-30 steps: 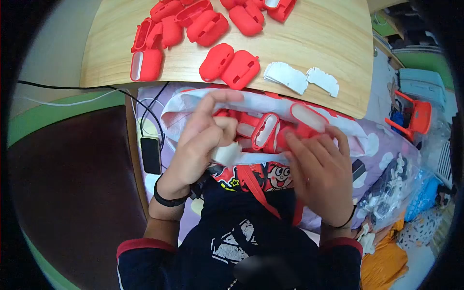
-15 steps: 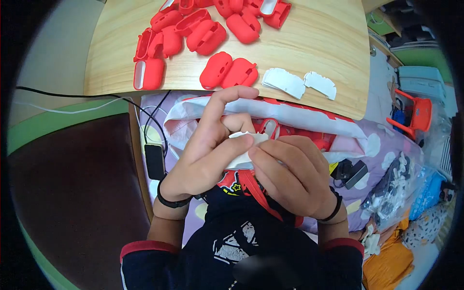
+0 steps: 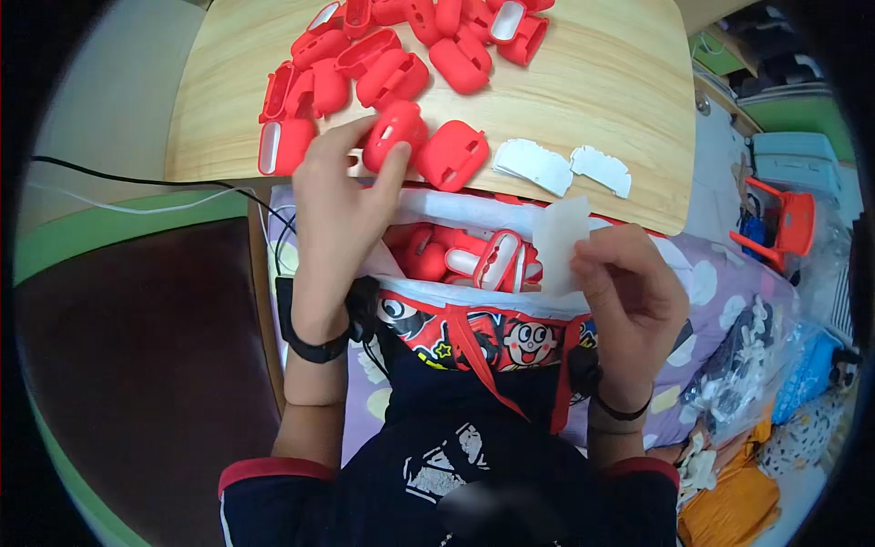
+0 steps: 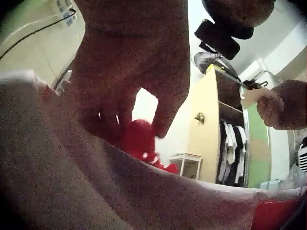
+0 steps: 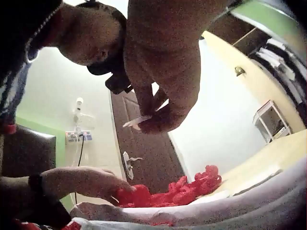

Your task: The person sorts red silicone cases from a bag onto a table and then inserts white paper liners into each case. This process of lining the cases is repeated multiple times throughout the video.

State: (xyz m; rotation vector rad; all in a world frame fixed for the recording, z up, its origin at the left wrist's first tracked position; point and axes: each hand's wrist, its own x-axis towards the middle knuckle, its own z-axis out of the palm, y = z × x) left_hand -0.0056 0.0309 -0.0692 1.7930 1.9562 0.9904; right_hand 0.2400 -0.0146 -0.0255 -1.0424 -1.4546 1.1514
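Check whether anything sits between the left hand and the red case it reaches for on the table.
Nothing visible does. The left hand has its fingers and thumb round the red case at the near edge of the table. A second case lies close beside it, and the right hand holds a white sheet aside.

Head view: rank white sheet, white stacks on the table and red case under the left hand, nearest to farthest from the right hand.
1. White sheet: pinched in the right hand.
2. White stacks: table edge, just beyond.
3. Red case: far left, in the left hand.
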